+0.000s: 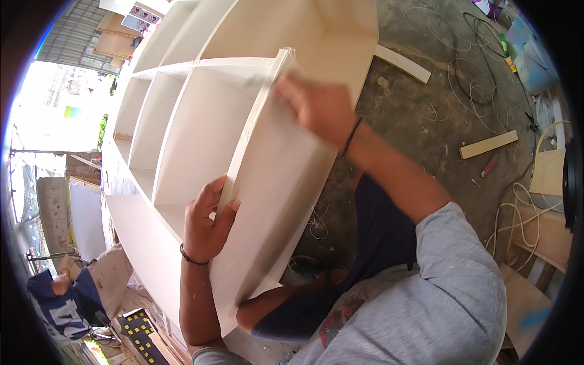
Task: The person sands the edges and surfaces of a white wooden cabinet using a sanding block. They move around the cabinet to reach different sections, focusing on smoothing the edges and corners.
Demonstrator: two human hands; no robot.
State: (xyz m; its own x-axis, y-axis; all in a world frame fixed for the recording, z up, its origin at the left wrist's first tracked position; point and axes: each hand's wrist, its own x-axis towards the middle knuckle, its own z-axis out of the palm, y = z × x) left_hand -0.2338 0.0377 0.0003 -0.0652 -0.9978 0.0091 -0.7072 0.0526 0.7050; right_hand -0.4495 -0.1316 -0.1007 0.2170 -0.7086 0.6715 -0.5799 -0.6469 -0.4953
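A large cream-white shelving unit (201,115) with several compartments fills the middle and lies in front of me. My left hand (210,222) is closed round the long edge of its near side panel (277,158), thumb on the outer face and fingers on the compartment side. A pale strip (252,128) runs along that edge, and its far end looks ragged. Close to that end is my right hand (316,106), curled and smeared by motion. A faint grey blur shows beyond its fingers, across the edge; what it is cannot be made out.
On the concrete floor at right lie a white board (403,63), a short wooden strip (488,145), a red-handled tool (488,166), loose thin strands and dark cable. A blue bucket (535,66) stands at far right. Another person (76,298) is at lower left.
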